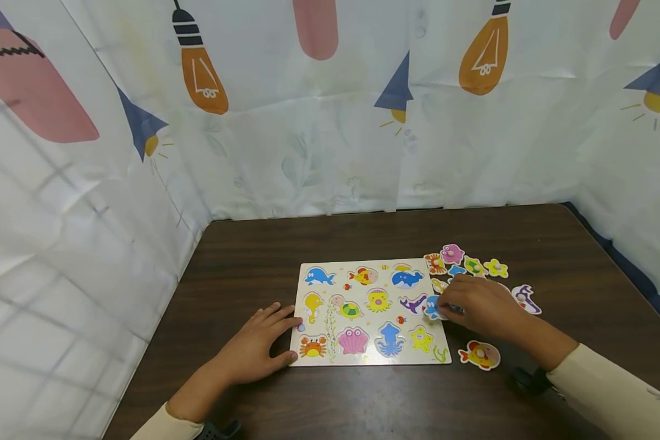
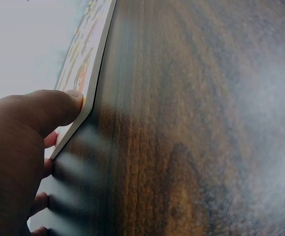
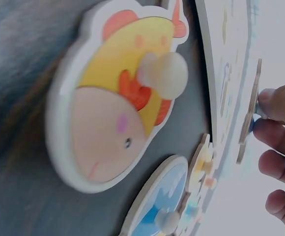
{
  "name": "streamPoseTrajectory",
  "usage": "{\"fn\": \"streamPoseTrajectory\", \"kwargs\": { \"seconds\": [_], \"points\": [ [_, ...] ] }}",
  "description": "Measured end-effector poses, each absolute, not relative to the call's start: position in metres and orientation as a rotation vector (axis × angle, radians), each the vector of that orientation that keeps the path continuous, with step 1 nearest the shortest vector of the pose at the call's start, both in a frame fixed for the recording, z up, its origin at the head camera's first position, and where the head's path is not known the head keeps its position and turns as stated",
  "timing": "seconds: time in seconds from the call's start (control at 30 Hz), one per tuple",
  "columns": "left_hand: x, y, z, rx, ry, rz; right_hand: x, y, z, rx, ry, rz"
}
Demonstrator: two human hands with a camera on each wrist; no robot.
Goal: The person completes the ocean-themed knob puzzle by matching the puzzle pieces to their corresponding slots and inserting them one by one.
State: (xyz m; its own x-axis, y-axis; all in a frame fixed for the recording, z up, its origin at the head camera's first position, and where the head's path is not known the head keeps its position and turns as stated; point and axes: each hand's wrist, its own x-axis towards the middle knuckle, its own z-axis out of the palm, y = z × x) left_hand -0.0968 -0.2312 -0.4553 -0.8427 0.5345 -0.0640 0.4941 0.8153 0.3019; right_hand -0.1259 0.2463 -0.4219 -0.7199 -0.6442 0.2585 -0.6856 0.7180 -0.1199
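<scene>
A white peg-puzzle board printed with sea animals lies on the table. My left hand rests at its left edge, fingers spread; in the left wrist view the thumb presses on the board's corner. My right hand pinches a blue puzzle piece over the board's right edge. The right wrist view shows this piece edge-on, held at its knob between thumb and forefinger, above the surface. A red and yellow fish piece lies on the table in front of the right hand.
Right of the board, loose knobbed pieces are gathered: an orange crab, a pink shell, a green turtle, a yellow star and a purple-marked piece. The dark wooden table meets a patterned white curtain behind.
</scene>
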Motion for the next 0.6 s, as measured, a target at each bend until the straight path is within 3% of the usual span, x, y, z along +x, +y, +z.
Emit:
{"fn": "streamPoseTrajectory", "kwargs": {
  "seconds": [0.6],
  "points": [
    [-0.095, -0.231, -0.454, 0.816, 2.848, 0.455, -0.147, 0.217, -0.416, 0.891, -2.806, 0.253]
  ]
}}
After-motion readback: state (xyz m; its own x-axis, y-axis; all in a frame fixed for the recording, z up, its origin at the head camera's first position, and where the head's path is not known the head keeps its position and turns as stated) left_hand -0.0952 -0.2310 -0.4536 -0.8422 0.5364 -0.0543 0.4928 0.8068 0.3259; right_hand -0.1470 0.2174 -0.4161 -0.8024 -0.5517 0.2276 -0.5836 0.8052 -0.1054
